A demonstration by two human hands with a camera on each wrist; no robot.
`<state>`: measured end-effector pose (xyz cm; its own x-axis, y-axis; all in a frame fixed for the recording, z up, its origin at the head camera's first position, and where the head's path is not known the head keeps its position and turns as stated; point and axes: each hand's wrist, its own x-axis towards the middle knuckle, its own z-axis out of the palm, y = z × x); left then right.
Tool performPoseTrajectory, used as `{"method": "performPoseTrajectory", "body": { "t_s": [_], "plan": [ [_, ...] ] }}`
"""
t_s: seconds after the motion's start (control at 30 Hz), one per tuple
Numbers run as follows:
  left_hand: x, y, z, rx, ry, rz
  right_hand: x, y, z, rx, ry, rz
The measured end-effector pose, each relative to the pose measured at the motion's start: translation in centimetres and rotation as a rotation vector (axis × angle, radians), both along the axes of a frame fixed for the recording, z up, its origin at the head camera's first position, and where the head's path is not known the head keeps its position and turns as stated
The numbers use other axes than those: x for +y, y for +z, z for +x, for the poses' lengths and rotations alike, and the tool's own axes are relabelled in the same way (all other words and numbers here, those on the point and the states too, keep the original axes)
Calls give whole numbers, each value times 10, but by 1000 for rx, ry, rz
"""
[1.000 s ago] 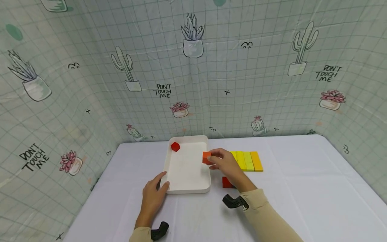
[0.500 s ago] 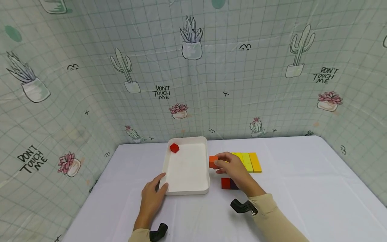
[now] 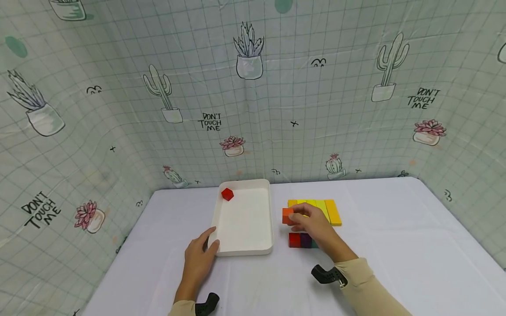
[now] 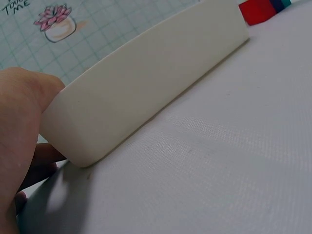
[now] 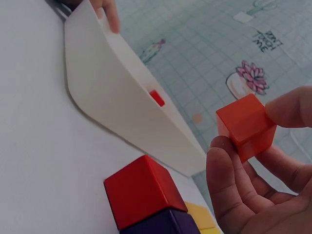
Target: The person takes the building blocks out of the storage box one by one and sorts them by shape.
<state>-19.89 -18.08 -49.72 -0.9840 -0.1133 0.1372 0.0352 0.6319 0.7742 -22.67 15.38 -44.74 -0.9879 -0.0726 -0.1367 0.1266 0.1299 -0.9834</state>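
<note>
My right hand (image 3: 314,220) pinches an orange block (image 5: 245,123) between thumb and fingers, raised in the air to the right of the white tray (image 3: 243,224). In the head view this block overlaps the left end of the yellow blocks. A thumb and finger of my left hand (image 3: 199,253) lie over the tray's near left corner; in the left wrist view the other fingers are outside its wall. Inside the tray, at the far left corner, lies a red block (image 3: 227,194). Close under my right hand sits a row with a red cube (image 3: 294,240) and a dark purple cube (image 3: 306,240).
Yellow blocks (image 3: 333,213) stand side by side behind my right hand, partly hidden by it. A teal block (image 3: 315,244) shows at the end of the near row. Behind the white-covered table (image 3: 395,245) hangs a printed cloth (image 3: 276,101).
My right hand has carried the orange block from above the tray's right rim rightward and a little nearer, uncovering more of the near row. My left hand stays at the tray corner.
</note>
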Motion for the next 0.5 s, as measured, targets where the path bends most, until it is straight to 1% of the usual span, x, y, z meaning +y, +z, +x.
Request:
{"method": "performPoseTrajectory", "body": {
  "t_s": [0.17, 0.3, 0.5],
  "plan": [
    [0, 2, 2, 13, -2, -8, 7, -2, 2, -6, -1, 11],
    [1, 4, 3, 5, -4, -7, 14, -2, 5, 3, -1, 25],
    [2, 3, 3, 2, -3, -4, 24, -3, 10, 7, -5, 38]
  ]
}}
